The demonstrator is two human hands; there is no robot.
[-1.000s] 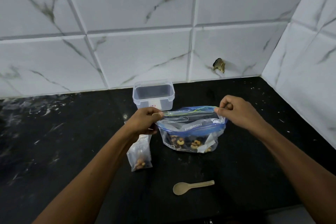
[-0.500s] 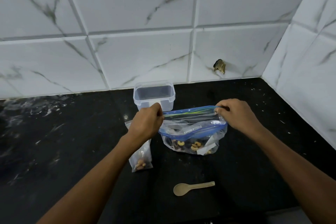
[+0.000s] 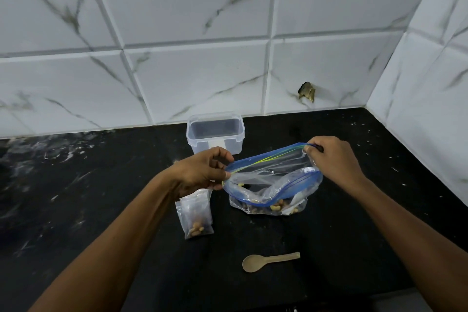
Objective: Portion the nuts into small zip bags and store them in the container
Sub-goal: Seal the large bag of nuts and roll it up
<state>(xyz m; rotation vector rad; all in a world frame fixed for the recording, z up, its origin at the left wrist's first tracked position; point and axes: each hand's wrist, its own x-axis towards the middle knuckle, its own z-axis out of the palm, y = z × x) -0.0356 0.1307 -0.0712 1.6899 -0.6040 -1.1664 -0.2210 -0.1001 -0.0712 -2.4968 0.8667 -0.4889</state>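
Note:
A large clear zip bag (image 3: 271, 185) with a blue seal strip stands on the black counter, with mixed nuts (image 3: 276, 208) at its bottom. My left hand (image 3: 200, 172) pinches the left end of its seal. My right hand (image 3: 331, 159) pinches the right end, which sits higher. The bag's mouth gapes between them. A small zip bag (image 3: 196, 218) with a few nuts lies below my left hand, with more small bags under it. A clear lidded container (image 3: 215, 134) stands behind, by the wall.
A tan plastic spoon (image 3: 271, 261) lies on the counter (image 3: 354, 235) in front of the large bag. Marble-look tiled walls close off the back and the right side. A chipped hole (image 3: 307, 91) marks the back wall.
The large bag's mouth has been pulled apart and now gapes. My right hand has lifted its end of the seal, so the top edge slants up to the right.

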